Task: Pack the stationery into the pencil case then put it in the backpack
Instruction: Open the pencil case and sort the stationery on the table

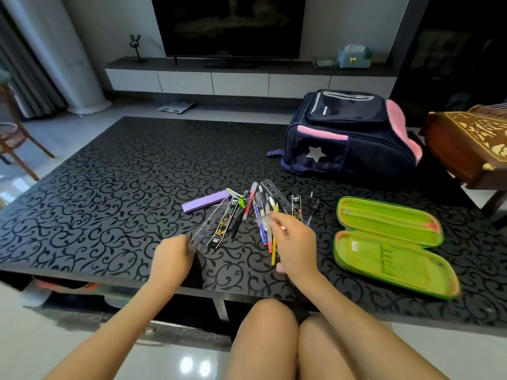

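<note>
Gathering stationery mid-counter (109, 171): left hand (172, 259) pinches slick clear ruler (208, 223) by its end, right hand (296, 248) holds light, roll-prone pens (270, 239); case (389, 242) open at right, backpack (348, 133) behind.

A low table (109, 174) with a black top in curling scroll pattern fills the near part of the room. Behind it, against the far grey wall, a dark television (227, 23) stands on a long white cabinet (219, 83) with a dark top. On this cabinet there are a small rabbit-ear figure (135, 46) on the left and a teal tissue box (354, 57) on the right. The floor (55, 127) is pale glossy tile (it reflects light). Grey curtains (24, 78) and a wooden chair (13, 141) are at the far left, a carved wooden piece (466, 141) at the right.
</note>
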